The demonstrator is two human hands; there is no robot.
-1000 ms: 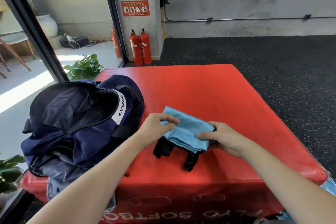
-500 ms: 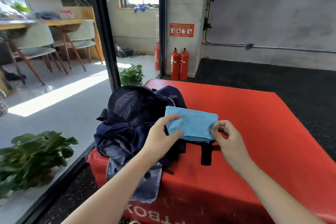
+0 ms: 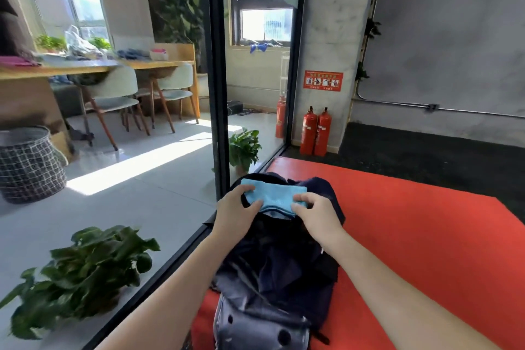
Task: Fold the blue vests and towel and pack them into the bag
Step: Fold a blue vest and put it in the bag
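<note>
I see the folded blue cloth (image 3: 274, 196) at the open mouth of the dark blue bag (image 3: 272, 270). My left hand (image 3: 237, 212) pinches its left end, and my right hand (image 3: 316, 214) pinches its right end. The bag sits on the red mat (image 3: 426, 236), beside a glass wall (image 3: 142, 122).

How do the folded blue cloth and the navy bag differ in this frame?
The folded blue cloth is light blue, the navy bag dark. The cloth is small and neatly folded; the bag is larger, slumped and rumpled. The cloth is gripped by the left hand and right hand; the bag rests on the red mat. Both are soft fabric.
</note>
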